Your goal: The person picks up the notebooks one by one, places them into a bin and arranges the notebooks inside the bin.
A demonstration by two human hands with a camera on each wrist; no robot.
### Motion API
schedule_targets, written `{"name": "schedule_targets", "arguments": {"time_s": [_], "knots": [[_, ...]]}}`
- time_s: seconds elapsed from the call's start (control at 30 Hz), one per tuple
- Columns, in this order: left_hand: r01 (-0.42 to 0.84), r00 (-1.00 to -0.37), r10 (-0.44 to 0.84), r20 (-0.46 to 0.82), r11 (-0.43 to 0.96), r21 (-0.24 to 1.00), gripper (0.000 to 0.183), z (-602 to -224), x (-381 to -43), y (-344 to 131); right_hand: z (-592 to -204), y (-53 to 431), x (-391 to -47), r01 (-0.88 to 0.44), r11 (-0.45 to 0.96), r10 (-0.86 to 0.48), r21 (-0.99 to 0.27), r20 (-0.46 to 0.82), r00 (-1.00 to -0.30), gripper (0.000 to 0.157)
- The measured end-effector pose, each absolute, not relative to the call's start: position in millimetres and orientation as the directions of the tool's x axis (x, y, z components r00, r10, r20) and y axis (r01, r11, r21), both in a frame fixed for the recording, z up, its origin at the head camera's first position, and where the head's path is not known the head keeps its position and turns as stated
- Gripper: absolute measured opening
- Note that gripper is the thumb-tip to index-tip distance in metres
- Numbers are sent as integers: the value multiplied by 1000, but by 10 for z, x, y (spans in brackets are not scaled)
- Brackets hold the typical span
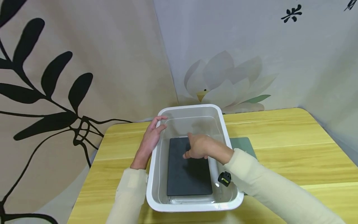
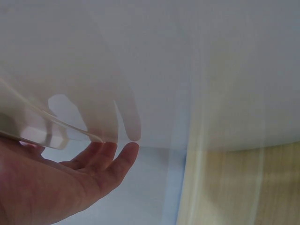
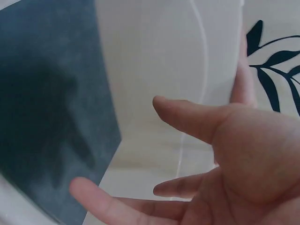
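Observation:
A white plastic tub (image 1: 155,174) stands on the wooden table, its long side running away from me. On its floor lies a dark grey flat rectangle (image 1: 187,180), notebook-like in shape. My left hand (image 1: 151,137) holds the tub's left rim near the far corner. In the left wrist view, that hand's fingertips (image 2: 131,149) touch the tub's glossy outer wall. Over the dark rectangle hovers my right hand (image 1: 199,146), its fingers spread and nothing in them. The right wrist view shows its palm and loose fingers (image 3: 187,117) above the tub's inside.
A grey-green flat sheet (image 1: 244,145) shows from behind the tub's right side. Beside the right sleeve is a small black device (image 1: 224,179) with a yellow mark. The yellow wooden table (image 1: 293,149) extends to the right. Patterned curtains (image 1: 126,62) hang behind the table.

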State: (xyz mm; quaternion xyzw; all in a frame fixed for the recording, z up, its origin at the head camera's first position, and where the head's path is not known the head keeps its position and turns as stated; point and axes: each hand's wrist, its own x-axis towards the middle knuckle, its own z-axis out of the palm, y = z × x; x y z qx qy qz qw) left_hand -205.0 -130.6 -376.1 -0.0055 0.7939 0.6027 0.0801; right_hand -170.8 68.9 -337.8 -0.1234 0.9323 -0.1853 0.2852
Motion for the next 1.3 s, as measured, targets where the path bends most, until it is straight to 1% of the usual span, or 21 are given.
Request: {"name": "schedule_targets", "arguments": {"time_s": [0.2, 0.43, 0.53, 0.7, 0.77, 1.0, 1.3], "knots": [[-110, -986, 94, -139, 267, 957, 31, -3752, -2046, -1300, -3274, 713, -1704, -177, 866, -395, -469, -423, -815, 86], [-121, -983, 100, -151, 255, 959, 32, -3752, -2039, -1289, -3062, 782, -1618, -220, 836, -430, -504, -350, -833, 77], [-123, -983, 98, -153, 259, 958, 33, -3758, -2040, -1290, -2909, 879, -1553, -251, 807, -459, -535, -300, -836, 72], [-110, -986, 89, -137, 265, 958, 32, -3765, -2047, -1296, -2683, 1107, -1462, -300, 738, -520, -605, -226, -824, 65], [-107, -987, 89, -135, 263, 959, 33, -3763, -2048, -1297, -2616, 1193, -1434, -299, 715, -529, -632, -209, -823, 64], [-97, -988, 91, -127, 274, 957, 33, -3762, -2041, -1307, -2479, 1468, -1341, -284, 681, -507, -675, -156, -848, 64], [-108, -985, 106, -139, 261, 959, 34, -3765, -2034, -1305, -2453, 1789, -1243, -250, 669, -461, -700, -128, -878, 63]]}}
